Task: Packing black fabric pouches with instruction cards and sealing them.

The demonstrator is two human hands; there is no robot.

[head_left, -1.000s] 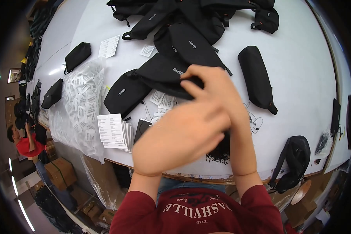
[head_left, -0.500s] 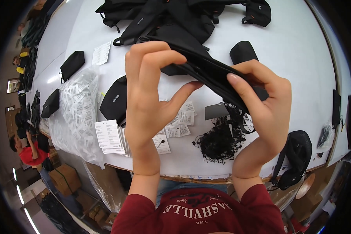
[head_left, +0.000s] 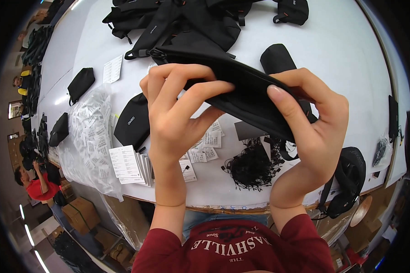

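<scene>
Up above the white worktop (head_left: 351,59), both hands were busy with one flat black pouch (head_left: 241,86), held in the air close to the camera. Left hand (head_left: 177,118) had it pinched at the upper edge, fingers curled over and thumb pressed in from below. Right hand (head_left: 312,132) gripped the other end, thumb on top, fingers wrapped behind. Below on the worktop sat a tangle of black cords (head_left: 253,166), some small paper tags (head_left: 205,145), and more black pouches (head_left: 191,22) piled at the far side.

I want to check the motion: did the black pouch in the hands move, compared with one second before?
Yes. The black pouch was low, near the table's front edge; now both hands hold it higher, stretched out.
</scene>
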